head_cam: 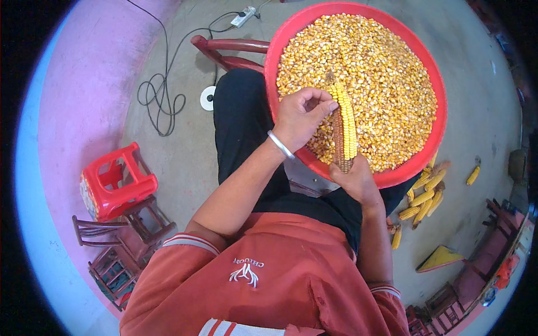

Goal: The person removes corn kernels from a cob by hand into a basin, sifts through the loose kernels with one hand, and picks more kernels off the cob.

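Observation:
A partly shelled corn cob [346,126] is upright in the picture over a round red plastic basket [439,122] full of loose corn kernels [378,67]. Bare brown cob shows along its left side and lower end, while yellow rows remain on the right. My right hand [356,176] grips the cob's lower end at the basket's near rim. At the cob's upper left edge is my left hand [304,115], with thumb and curled forefinger against the kernels and a pale bracelet on the wrist. Whether it pinches anything is hidden.
Several corn cobs [422,198] lie on the floor at right, one apart [473,175]. A red wooden stool or chair part [237,45] adjoins the basket. Black cable [168,107] and a power strip [243,17] lie left. A red plastic stool [119,180] and wooden chairs [113,269] stand by the wall.

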Demonstrator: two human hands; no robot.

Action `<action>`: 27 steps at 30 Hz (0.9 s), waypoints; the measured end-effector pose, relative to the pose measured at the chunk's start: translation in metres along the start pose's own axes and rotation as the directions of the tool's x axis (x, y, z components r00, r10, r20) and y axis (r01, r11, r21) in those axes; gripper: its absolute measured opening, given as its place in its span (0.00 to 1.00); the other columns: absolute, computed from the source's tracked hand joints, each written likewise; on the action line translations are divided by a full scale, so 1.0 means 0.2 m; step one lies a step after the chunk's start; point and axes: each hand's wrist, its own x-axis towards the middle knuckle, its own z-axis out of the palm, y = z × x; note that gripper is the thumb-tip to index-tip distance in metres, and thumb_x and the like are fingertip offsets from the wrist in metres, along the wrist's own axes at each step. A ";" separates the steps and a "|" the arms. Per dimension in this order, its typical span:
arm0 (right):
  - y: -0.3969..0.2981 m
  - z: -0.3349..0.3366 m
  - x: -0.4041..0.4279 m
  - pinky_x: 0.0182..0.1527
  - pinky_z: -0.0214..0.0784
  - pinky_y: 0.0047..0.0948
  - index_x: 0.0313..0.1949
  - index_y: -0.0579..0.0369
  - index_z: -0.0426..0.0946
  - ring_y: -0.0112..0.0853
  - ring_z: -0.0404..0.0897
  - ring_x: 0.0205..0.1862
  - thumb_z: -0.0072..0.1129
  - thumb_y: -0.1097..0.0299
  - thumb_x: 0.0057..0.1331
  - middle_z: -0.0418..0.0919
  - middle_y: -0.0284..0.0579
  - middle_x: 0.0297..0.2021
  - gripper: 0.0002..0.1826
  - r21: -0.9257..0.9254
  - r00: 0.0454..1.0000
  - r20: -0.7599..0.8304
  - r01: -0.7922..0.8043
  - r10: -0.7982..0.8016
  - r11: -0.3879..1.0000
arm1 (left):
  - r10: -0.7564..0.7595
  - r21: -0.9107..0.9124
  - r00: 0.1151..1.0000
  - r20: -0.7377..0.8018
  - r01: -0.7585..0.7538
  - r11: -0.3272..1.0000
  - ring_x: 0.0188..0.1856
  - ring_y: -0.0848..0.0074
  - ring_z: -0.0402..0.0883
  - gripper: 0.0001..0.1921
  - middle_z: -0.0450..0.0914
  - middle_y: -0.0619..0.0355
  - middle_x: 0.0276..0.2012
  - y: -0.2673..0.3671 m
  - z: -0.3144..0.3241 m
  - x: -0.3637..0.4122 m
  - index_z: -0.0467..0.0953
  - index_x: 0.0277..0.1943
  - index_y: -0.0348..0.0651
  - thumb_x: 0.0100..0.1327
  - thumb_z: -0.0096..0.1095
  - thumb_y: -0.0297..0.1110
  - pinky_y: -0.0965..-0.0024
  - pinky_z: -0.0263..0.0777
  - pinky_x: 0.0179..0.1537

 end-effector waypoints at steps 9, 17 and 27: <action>0.05 -0.02 0.01 0.40 0.71 0.31 0.47 0.64 0.72 0.25 0.75 0.34 0.61 0.70 0.58 0.78 0.39 0.32 0.18 0.064 0.998 0.058 -0.003 -0.001 0.998 | 0.095 0.171 0.993 0.068 -0.105 0.980 0.38 0.84 0.77 0.07 0.79 0.64 0.36 0.00 -0.01 0.00 0.75 0.43 0.35 0.63 0.64 0.24 0.79 0.72 0.43; 0.04 -0.03 0.01 0.38 0.70 0.29 0.44 0.63 0.73 0.24 0.74 0.33 0.61 0.70 0.58 0.77 0.37 0.31 0.16 0.087 0.997 0.071 -0.012 0.006 0.996 | 0.071 -0.014 0.997 0.035 -0.071 0.997 0.40 0.85 0.75 0.07 0.77 0.64 0.37 -0.04 0.00 -0.01 0.74 0.43 0.37 0.64 0.63 0.24 0.78 0.71 0.45; 0.08 -0.03 0.02 0.33 0.69 0.30 0.41 0.62 0.74 0.24 0.74 0.28 0.60 0.68 0.57 0.76 0.37 0.27 0.14 0.174 0.998 0.064 -0.007 -0.004 0.985 | 0.082 -0.031 0.996 0.047 -0.080 0.996 0.39 0.84 0.75 0.06 0.77 0.64 0.37 -0.07 -0.04 -0.02 0.73 0.41 0.38 0.64 0.63 0.25 0.78 0.70 0.43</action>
